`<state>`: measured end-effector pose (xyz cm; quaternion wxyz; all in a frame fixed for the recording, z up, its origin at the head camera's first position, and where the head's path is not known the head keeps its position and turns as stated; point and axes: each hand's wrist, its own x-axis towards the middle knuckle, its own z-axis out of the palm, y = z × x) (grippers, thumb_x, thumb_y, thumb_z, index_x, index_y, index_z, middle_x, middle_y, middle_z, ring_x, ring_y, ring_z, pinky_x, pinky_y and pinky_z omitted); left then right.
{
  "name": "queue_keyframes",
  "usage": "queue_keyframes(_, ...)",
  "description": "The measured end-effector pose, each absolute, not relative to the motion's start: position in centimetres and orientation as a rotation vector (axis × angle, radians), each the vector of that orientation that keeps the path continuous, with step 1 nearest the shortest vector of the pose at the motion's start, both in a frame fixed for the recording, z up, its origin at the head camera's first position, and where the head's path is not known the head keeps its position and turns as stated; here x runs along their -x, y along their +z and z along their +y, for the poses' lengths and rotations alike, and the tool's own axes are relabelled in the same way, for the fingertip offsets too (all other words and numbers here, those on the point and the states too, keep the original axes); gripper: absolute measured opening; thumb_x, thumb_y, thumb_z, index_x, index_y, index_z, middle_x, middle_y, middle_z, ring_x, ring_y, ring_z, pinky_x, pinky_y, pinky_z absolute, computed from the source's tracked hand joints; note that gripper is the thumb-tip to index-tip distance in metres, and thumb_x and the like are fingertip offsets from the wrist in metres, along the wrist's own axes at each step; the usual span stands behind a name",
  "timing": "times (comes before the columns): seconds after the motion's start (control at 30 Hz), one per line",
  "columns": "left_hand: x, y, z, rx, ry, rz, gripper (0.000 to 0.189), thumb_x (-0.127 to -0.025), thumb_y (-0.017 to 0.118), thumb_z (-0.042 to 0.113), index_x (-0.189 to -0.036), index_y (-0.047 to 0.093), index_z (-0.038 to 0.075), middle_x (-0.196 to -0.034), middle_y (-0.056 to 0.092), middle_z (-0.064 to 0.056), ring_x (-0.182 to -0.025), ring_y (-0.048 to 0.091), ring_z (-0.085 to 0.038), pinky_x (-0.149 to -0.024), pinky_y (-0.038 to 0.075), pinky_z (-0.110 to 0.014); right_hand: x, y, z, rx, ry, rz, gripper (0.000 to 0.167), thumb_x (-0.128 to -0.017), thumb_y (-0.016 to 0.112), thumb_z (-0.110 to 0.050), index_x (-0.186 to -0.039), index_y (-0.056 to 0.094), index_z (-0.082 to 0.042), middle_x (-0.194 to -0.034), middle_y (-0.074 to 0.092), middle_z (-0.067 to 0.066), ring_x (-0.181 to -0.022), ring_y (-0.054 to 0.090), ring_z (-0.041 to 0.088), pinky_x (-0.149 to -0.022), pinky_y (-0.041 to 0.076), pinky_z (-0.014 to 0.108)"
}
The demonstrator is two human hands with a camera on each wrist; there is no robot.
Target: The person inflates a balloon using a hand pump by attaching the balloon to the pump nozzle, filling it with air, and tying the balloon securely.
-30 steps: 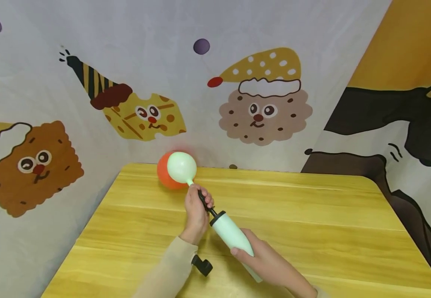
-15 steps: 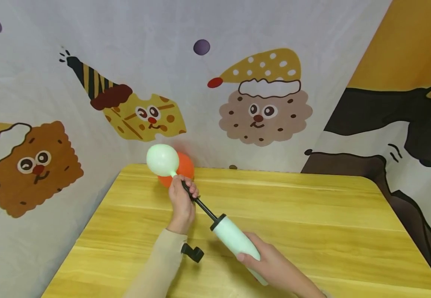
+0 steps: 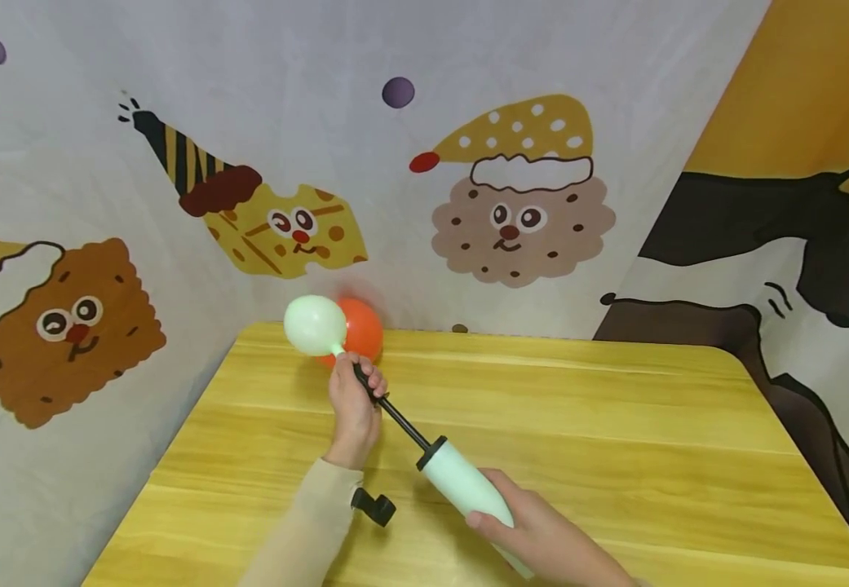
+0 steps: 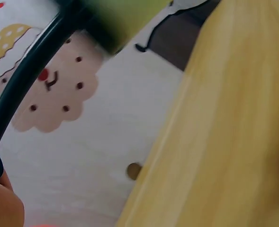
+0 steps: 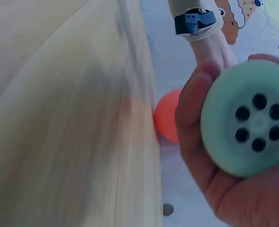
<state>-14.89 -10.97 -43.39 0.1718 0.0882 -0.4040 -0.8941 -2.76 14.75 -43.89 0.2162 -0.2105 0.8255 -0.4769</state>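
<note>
A mint-green balloon pump slants over the table, its black rod drawn well out of the barrel. My right hand grips the barrel near its rear end. In the right wrist view the fingers wrap round the pump's end cap, which has several dark holes. My left hand holds the black handle at the far end of the rod. A pale green balloon, partly inflated, sits on the tip above that hand, its neck right at the fingers. Most of the left hand is outside the left wrist view.
An orange-red balloon rests at the table's back left edge, partly behind the green one. The yellow wood table meets a printed cloth backdrop at the back. A black strap mount sits on the left wrist.
My left hand has moved left, drawing the rod further out of the barrel and carrying the green balloon along. My right hand has shifted slightly down with the barrel.
</note>
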Motion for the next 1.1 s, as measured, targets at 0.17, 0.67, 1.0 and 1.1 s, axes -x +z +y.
queue_keyframes(0.17,14.1,-44.1,-8.9,-0.221,-2.602,-1.207,0.033,-0.116,0.027,0.027,-0.091,0.043,0.013,-0.072,0.047,0.002,-0.053,0.042,-0.007,-0.046,0.037,-0.016,4.2,-44.0,13.2,0.611,-1.405,2.26,0.06,-0.107,0.057,-0.04,-0.152,0.041,-0.004,-0.11,0.068,0.007,-0.082,0.066,0.013,-0.063,0.057,0.031)
queue_keyframes(0.67,14.7,-42.1,-8.7,-0.125,-2.507,-1.227,0.037,-0.115,0.03,0.026,-0.085,0.045,0.011,-0.065,0.047,0.001,-0.047,0.043,-0.008,-0.042,0.039,-0.018,5.0,-43.0,13.4,0.523,-1.53,2.123,0.058,-0.105,0.063,-0.035,-0.154,0.042,-0.013,-0.099,0.063,0.013,-0.061,0.063,0.02,-0.051,0.057,0.035)
queue_keyframes(1.0,16.1,-40.5,-13.0,-0.18,-2.461,-1.07,0.031,-0.115,0.028,0.023,-0.089,0.042,0.012,-0.068,0.047,0.0,-0.049,0.043,-0.008,-0.042,0.037,-0.016,3.2,-43.5,17.7,0.672,-1.381,2.355,0.055,-0.1,0.071,-0.028,-0.15,0.05,-0.023,-0.115,0.069,0.0,-0.084,0.061,0.009,-0.066,0.052,0.027)
queue_keyframes(1.1,16.0,-41.2,-12.3,-0.193,-2.475,-1.092,0.032,-0.115,0.027,0.022,-0.089,0.042,0.012,-0.068,0.047,0.001,-0.049,0.043,-0.008,-0.042,0.037,-0.017,3.3,-43.8,17.4,0.674,-1.363,2.389,0.054,-0.101,0.07,-0.034,-0.15,0.051,-0.021,-0.12,0.068,0.0,-0.088,0.061,0.009,-0.069,0.051,0.027)
